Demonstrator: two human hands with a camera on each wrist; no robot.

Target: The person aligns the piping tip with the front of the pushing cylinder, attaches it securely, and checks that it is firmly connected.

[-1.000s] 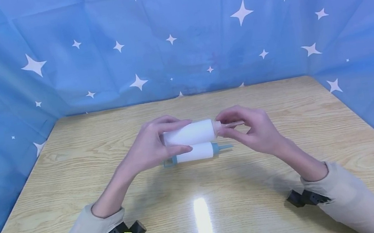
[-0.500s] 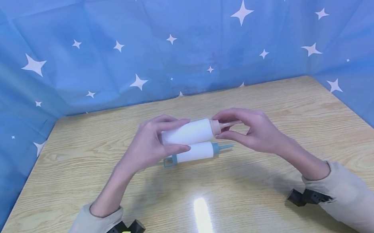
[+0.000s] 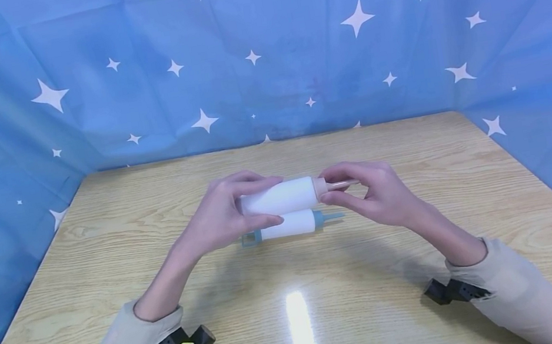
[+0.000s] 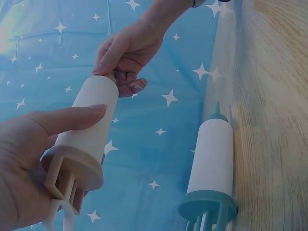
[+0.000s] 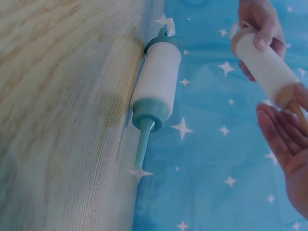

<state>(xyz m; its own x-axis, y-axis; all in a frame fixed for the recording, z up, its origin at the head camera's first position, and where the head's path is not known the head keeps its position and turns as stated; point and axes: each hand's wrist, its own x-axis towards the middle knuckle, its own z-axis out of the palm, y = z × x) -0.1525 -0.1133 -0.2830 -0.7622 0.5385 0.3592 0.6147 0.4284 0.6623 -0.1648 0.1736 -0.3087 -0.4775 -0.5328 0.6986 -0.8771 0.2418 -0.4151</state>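
My left hand [image 3: 223,212] grips a white syringe-like tube [image 3: 280,197] lying sideways above the table, thumb on the near side and fingers on the far side. The tube has a beige flange [image 4: 82,168] with slotted arms at its rear end. At its other end sits a beige cap [image 3: 319,187] with a thin nozzle [image 3: 342,184] pointing right. My right hand [image 3: 377,189] pinches that cap between thumb and fingertips. A matching white tube with teal ends [image 3: 289,225] lies on the table just nearer to me, touched by neither hand.
The wood-grain table [image 3: 372,312] reaches back to a blue curtain with white stars [image 3: 263,85], which also hangs along both sides. A bright glare strip lies on the table's near half. Dark cameras sit at both sleeve cuffs.
The right fingertips have shifted slightly round the cap, letting more of it show than a second ago. The held tube moved slightly left and back right. The teal-ended tube stayed put.
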